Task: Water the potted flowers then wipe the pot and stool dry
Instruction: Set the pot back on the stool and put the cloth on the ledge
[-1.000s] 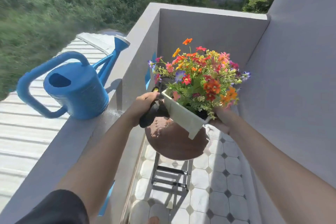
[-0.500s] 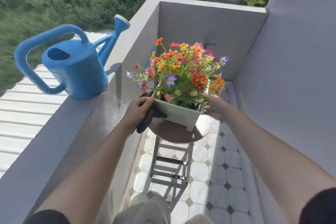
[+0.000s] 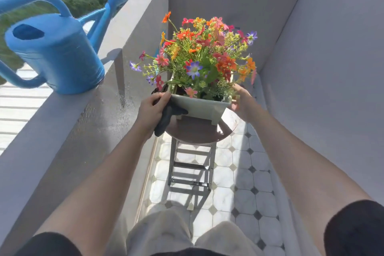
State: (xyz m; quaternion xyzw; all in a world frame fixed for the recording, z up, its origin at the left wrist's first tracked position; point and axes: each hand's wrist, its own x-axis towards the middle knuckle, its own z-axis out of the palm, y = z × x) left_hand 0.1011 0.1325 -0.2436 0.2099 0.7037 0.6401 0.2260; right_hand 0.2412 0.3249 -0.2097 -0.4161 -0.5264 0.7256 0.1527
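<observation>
A white square pot (image 3: 200, 106) full of colourful flowers (image 3: 202, 56) stands on the round brown top of a metal-legged stool (image 3: 197, 134). My left hand (image 3: 151, 108) grips the pot's left corner and also holds a dark cloth (image 3: 168, 117) that hangs down over the stool's edge. At the pot's right rim is my right hand (image 3: 239, 98), fingers curled against the side. The pot looks level, with its feet on or just above the stool top.
A blue watering can (image 3: 56, 54) stands on the grey balcony ledge (image 3: 68, 127) to the left, spout pointing away. The ledge top is wet near the pot. Grey walls close the back and right. The floor is tiled (image 3: 245, 183).
The pot was tilted and held up in both hands above the stool. It has come down and levelled onto the stool top. The dark cloth stays in my left hand.
</observation>
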